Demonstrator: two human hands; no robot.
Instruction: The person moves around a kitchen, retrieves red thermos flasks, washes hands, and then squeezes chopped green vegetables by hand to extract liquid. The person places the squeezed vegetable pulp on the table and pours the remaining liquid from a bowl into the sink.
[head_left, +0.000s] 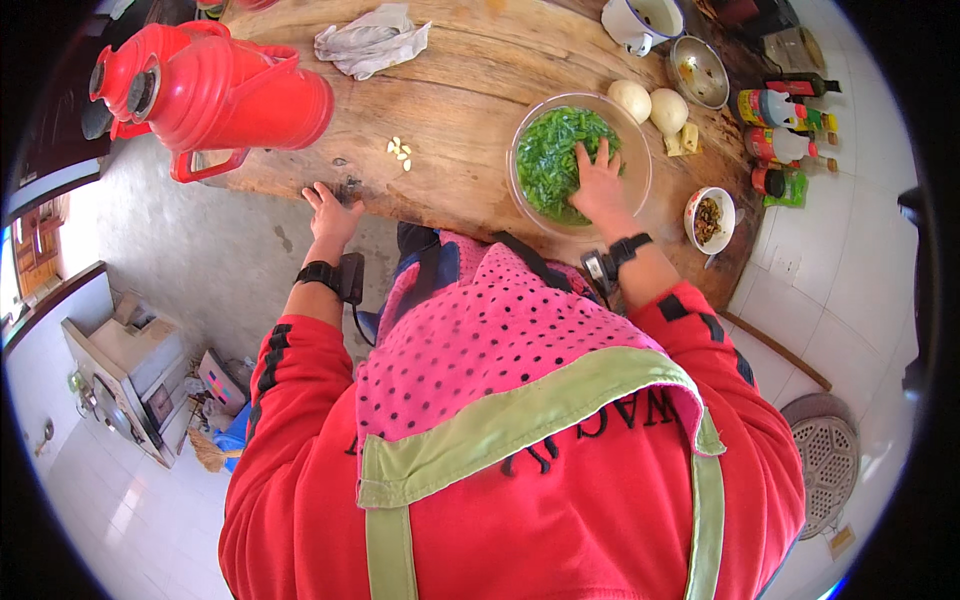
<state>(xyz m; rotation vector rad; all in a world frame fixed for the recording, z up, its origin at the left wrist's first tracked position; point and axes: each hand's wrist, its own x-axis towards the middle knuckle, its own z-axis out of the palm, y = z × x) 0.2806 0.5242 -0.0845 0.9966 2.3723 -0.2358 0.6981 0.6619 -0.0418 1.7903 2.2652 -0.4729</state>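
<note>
A clear bowl (637, 150) filled with chopped green vegetables (551, 161), apparently in water, stands near the front edge of the wooden table (457, 135). My right hand (600, 191) reaches into it from the near right side. Its fingers are spread over the greens and their tips touch them; I see nothing gripped. My left hand (335, 220) is at the table's front edge, fingers apart and holding nothing. Several peeled garlic cloves (400, 152) lie on the wood between the left hand and the bowl.
Two red thermos flasks (232, 94) stand at the left. A crumpled cloth (371, 41) lies farther back. Beyond the bowl are two pale round vegetables (667, 111), a metal bowl (699, 71) and an enamel mug (641, 22). Bottles (776, 144) and a small bowl (709, 220) are at the right.
</note>
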